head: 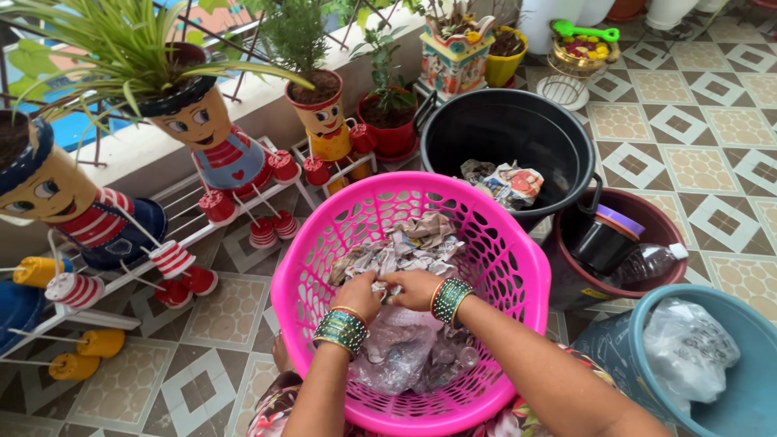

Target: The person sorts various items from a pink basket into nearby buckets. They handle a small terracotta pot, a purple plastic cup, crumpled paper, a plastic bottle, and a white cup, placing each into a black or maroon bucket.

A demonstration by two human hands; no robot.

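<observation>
Inside the pink basket (518,267), our left hand (360,295) and right hand (417,287) meet over its middle, fingers curled shut on one crumpled paper scrap (384,285), apparently to lift it from the paper heap (413,243) beyond them, clear plastic bags (401,348) nearer us. Behind the basket, the black bin (518,129) holds like paper (506,182), so sorted waste seems kept within reach; beside the basket stand a maroon tub (647,212) and, nearer us, a blue tub (732,303).

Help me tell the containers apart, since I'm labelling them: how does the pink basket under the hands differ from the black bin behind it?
The pink basket has slotted, see-through walls; the black bin has solid walls. The pink basket is crowded with crumpled paper and clear plastic, while the black bin holds only one small paper wad. Both hands reach into the basket; none touches the bin. Both are round and open-topped.
</observation>
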